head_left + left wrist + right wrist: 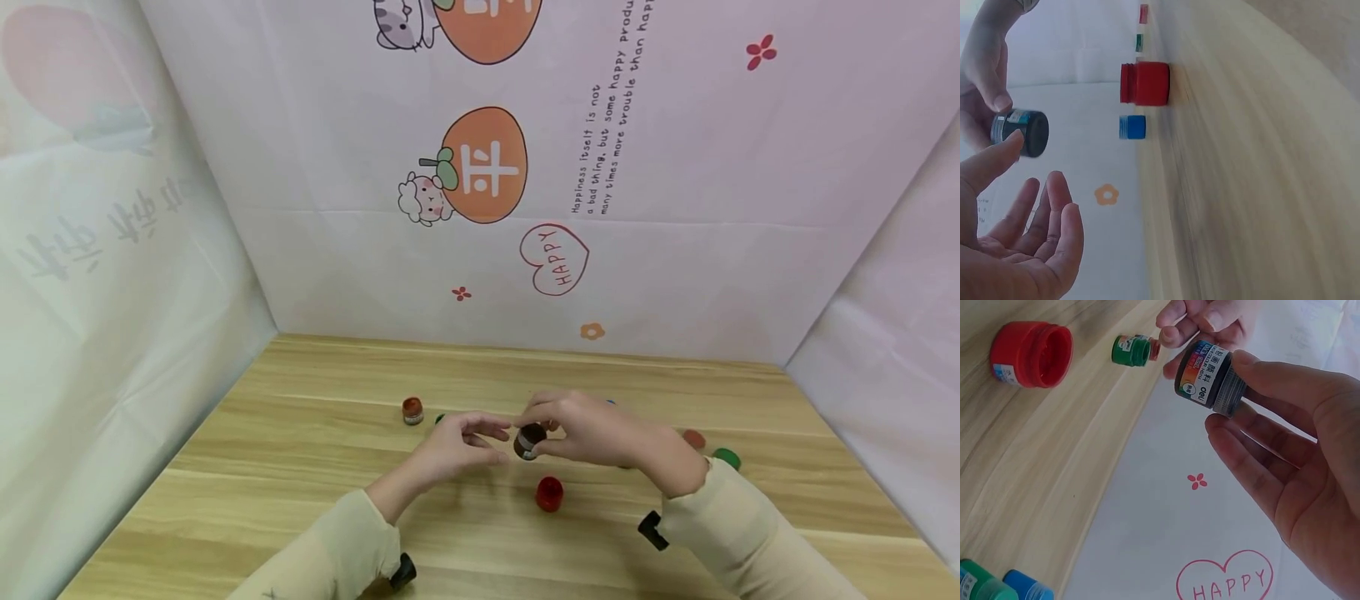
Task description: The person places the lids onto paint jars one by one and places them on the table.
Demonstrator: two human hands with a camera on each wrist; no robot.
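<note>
My right hand (pixel 581 425) holds a small paint jar (pixel 1200 375) with dark contents, pinching it at the ribbed end between thumb and fingers. The jar is tilted on its side above the table, and its printed label faces the right wrist camera. Close by on the left, my left hand (pixel 457 448) has its fingers loosely spread and grips nothing. In the left wrist view its thumb overlaps the dark jar (pixel 1036 133). Below the hands stands a red paint jar (pixel 550 494), uncapped, with red showing inside.
An orange-brown jar (pixel 412 410) stands to the left, and a green jar (pixel 1132 351) is partly hidden behind my left hand. A blue jar (pixel 1135 127) and another green jar (pixel 985 584) lie toward the right. Reddish (pixel 694 438) and green (pixel 727 457) round pieces sit by my right forearm.
</note>
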